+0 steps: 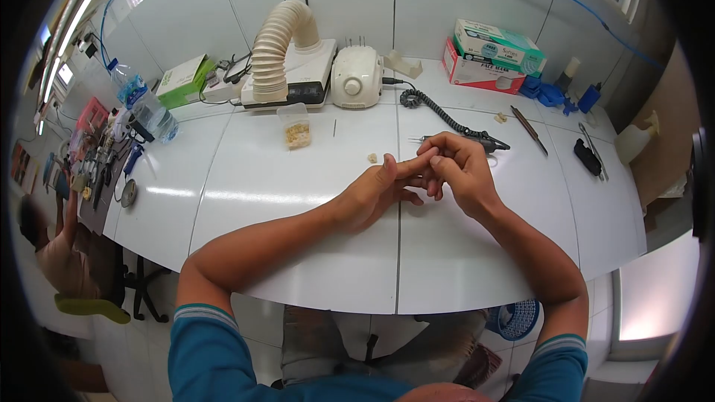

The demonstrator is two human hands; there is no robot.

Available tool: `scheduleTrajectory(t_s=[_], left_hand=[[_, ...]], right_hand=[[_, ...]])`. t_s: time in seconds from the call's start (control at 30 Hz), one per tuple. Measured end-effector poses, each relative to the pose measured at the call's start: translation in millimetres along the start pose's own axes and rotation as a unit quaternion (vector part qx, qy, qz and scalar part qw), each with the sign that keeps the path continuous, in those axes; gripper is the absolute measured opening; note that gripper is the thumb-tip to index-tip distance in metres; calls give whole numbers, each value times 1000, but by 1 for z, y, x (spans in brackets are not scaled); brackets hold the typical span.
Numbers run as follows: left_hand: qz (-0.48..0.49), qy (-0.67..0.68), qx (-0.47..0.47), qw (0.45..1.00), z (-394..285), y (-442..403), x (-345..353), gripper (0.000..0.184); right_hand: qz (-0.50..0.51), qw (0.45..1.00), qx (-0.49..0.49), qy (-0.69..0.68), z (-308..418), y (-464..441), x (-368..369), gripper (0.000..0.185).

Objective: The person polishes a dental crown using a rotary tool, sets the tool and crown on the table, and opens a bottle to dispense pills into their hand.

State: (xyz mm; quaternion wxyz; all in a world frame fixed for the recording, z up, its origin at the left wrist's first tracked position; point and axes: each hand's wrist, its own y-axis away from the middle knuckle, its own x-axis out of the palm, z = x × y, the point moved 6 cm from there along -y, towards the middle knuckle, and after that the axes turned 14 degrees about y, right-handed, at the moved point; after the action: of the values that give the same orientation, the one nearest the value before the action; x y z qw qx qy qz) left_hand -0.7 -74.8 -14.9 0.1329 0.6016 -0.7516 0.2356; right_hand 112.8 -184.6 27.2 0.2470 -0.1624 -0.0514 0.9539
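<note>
Both hands meet above the white tabletop. My left hand (372,195) has its thumb raised and its index finger stretched out to the right, the other fingers apart below. At that finger's tip, my right hand (463,173) pinches with bent fingers and thumb; whether a small piece lies between them is hidden. Just behind my right hand rests a black handpiece (488,143) with a thin metal tip and a coiled cord. A small cream-coloured piece (372,158) lies behind my left hand. Farther left stands a clear plastic container (295,128) with yellowish bits inside.
A ribbed suction hose (269,52) and a white control unit (357,77) stand at the back. Face-mask boxes (488,67) are back right, with a brown-handled tool (529,131) and tweezers (593,150) nearer. Water bottles (149,108) stand left; beyond them a person (67,260) sits.
</note>
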Motion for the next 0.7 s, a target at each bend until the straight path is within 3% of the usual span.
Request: scheduleTrajectory(t_s=[0.33,0.53,0.7], left_hand=[[17,-16,-14,1000,1,1,1,112],[-1,-12,3,1000,0,3,-2,107],[69,-102,-19,992,-3,5,6,96]], right_hand=[[-4,999,27,31,0,0,1,27],[-30,999,-20,30,11,-7,-1,24],[-106,963,-56,242,36,41,3,18]])
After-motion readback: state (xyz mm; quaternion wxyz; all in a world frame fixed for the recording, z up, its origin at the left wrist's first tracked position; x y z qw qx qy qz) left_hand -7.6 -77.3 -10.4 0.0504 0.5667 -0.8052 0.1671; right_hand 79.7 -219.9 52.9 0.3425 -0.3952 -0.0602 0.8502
